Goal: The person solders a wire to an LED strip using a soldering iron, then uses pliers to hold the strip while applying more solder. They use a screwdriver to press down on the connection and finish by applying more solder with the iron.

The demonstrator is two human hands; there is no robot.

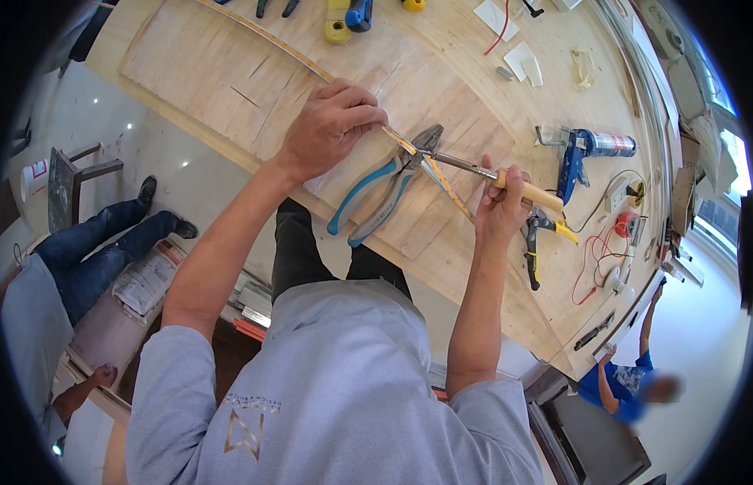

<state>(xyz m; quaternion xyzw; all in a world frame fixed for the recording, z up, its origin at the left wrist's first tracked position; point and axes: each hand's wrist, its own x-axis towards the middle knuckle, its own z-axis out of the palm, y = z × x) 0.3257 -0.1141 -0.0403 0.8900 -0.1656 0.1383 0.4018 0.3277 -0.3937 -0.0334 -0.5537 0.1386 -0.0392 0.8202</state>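
My left hand point(332, 125) is closed in a pinch on a thin yellow-and-white LED strip point(271, 36), which runs across the wooden board. My right hand point(503, 202) grips the wooden handle of a soldering iron point(538, 195). Its metal shaft points left, and the tip meets the strip over the pliers' jaws, though exact contact is hard to make out. Blue-and-grey pliers point(387, 210) lie on the board beneath the strip, between my hands. Yellow-and-black cutters point(532, 255) rest just beside my right wrist.
A blue caulking gun point(577, 153), a white power strip point(617, 194) and a red item with wires point(627, 225) lie on the right. Yellow tape point(338, 32) sits at the far edge. One person point(33, 307) is at left, another point(623, 384) at lower right.
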